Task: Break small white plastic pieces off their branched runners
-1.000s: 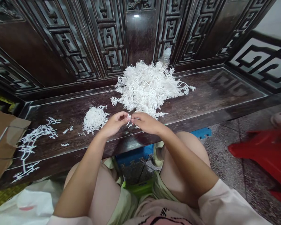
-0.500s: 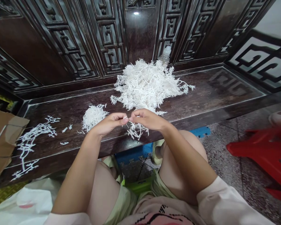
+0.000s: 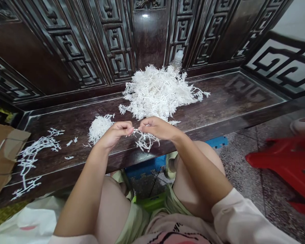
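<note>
My left hand and my right hand meet above the front edge of the dark wooden bench, a small gap between their fingertips. Both are closed in a pinch on a thin white plastic sprig that spans the gap. Below my right hand lies a loose tangle of bare white stems. Behind the hands rises a big heap of white feathery plastic sprigs. A smaller pile of short white pieces sits just left of my left hand.
White branched stems lie at the bench's left end beside a cardboard box. A clear bottle stands behind the heap. On the floor at right is a red plastic stool. A white bag lies at lower left.
My hands have drawn slightly apart, the left one shifting left, so more of the white sprig shows between the fingertips. The view has shifted a little.
</note>
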The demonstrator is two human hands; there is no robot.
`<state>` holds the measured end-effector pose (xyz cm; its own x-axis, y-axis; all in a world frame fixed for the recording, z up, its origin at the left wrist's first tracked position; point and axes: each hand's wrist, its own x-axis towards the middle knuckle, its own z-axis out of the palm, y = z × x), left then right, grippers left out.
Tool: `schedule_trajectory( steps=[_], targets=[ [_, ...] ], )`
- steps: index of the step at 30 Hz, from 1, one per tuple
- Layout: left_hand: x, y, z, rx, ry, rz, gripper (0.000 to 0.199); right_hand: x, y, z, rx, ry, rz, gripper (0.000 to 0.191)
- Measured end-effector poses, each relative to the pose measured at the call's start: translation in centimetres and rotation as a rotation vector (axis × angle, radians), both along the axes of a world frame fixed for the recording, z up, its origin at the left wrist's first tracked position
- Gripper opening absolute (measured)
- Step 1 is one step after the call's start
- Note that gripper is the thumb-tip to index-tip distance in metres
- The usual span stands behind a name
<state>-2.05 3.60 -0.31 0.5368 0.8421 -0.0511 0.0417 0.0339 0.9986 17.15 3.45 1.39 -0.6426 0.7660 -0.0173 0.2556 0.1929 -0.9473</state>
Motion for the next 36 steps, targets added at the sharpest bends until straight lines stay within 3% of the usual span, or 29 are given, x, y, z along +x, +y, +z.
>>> schedule_trajectory(
  steps=[6, 11, 13, 15, 16, 18, 20, 23, 25, 31, 34, 36],
  targets=[
    [0.2, -0.1, -0.3, 0.015, -0.025, 0.018, 0.030, -0.7, -0.2, 0.0, -0.024, 0.010, -0.016, 0.023],
    [-0.8, -0.3, 0.7, 0.015, 0.001, 0.038, 0.026, 0.0, -0.3, 0.8, -0.059, -0.008, -0.022, 0.023],
    [-3.3, 0.0, 1.1, 0.089, -0.113, 0.189, 0.025, 1.5, -0.1, 1.1, -0.059, -0.016, -0.115, 0.024],
    [-6.7, 0.5, 0.7, 0.191, -0.294, 0.446, 0.029, 3.3, 0.1, 1.3, -0.011, -0.006, -0.289, 0.026],
    [-8.4, 0.9, 0.1, 0.167, -0.246, 0.487, 0.029, 4.0, 0.3, 1.2, 0.007, -0.005, -0.336, 0.027],
    [-10.9, 1.7, -1.9, 0.023, 0.105, 0.561, 0.020, 4.7, 0.5, 1.0, -0.020, -0.020, -0.321, 0.027],
    [-11.8, 2.6, -4.4, -0.180, 0.429, 0.536, 0.024, 4.5, 0.5, 0.6, -0.043, -0.040, -0.260, 0.028],
    [-11.4, 3.8, -7.3, -0.154, 0.772, 0.555, 0.030, 3.3, 0.3, 0.1, -0.055, -0.045, -0.161, 0.025],
    [-10.9, 4.4, -8.3, -0.066, 0.978, 0.555, 0.029, 2.5, 0.2, -0.1, -0.067, -0.036, -0.132, 0.024],
    [-8.9, 4.6, -7.3, 0.018, 1.279, 0.623, 0.038, 1.0, 0.3, -0.4, -0.031, -0.088, -0.104, 0.023],
    [-7.0, 4.2, -6.1, 0.074, 1.216, 0.649, 0.033, 0.6, 0.2, -0.8, -0.015, -0.095, -0.071, 0.022],
    [-5.4, 3.8, -5.1, 0.151, 1.059, 0.609, 0.033, 0.4, 0.2, -1.1, -0.014, -0.106, -0.049, 0.023]
  ],
)
